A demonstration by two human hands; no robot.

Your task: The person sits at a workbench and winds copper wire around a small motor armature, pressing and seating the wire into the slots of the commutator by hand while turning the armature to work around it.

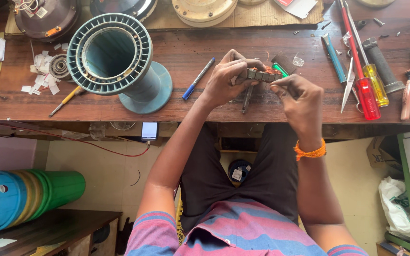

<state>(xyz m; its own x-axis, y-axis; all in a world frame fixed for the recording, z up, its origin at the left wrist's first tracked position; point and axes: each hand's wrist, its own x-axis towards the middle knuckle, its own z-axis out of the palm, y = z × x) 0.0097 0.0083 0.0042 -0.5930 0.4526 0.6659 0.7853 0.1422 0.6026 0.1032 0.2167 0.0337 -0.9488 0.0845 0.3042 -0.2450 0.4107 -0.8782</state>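
The left hand [228,78] grips the small grey metal ring with copper wire [262,74] tight while the right hand [297,97] pinches closed beside it; hold steady.

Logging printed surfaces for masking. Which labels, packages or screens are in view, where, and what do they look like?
Phone: under the bench edge, small rectangle, lit pale screen.
Paper slips: bench left, small white scraps, scattered.
Reel label: floor between the knees, white patch on a dark round reel.
Plastic bag: lower right, white, crumpled.
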